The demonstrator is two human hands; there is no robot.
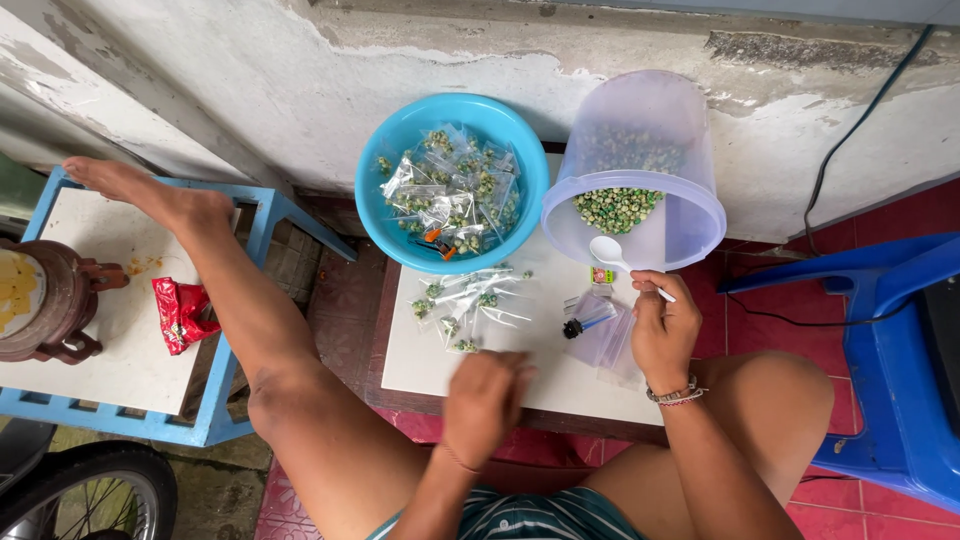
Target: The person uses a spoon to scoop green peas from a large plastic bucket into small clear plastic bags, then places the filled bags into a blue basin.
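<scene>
My right hand (663, 325) grips the handle of a white plastic spoon (608, 249) whose bowl rests at the mouth of a tilted clear bucket (640, 175) holding green coated peas. My left hand (487, 395) hovers blurred over the near edge of a white board (545, 375), fingers curled, with nothing seen in it. Several small clear bags of peas (465, 305) lie on the board in front of it. A stack of empty clear bags (605, 335) with a black lighter lies under my right hand.
A blue basin (385, 215) tilted against the wall holds several filled bags. My left leg stretches onto a blue-framed table (110, 350) with a red wrapper (182, 313) and brown pot (40, 300). A blue plastic chair (900, 350) stands right; a tyre (90, 490) lower left.
</scene>
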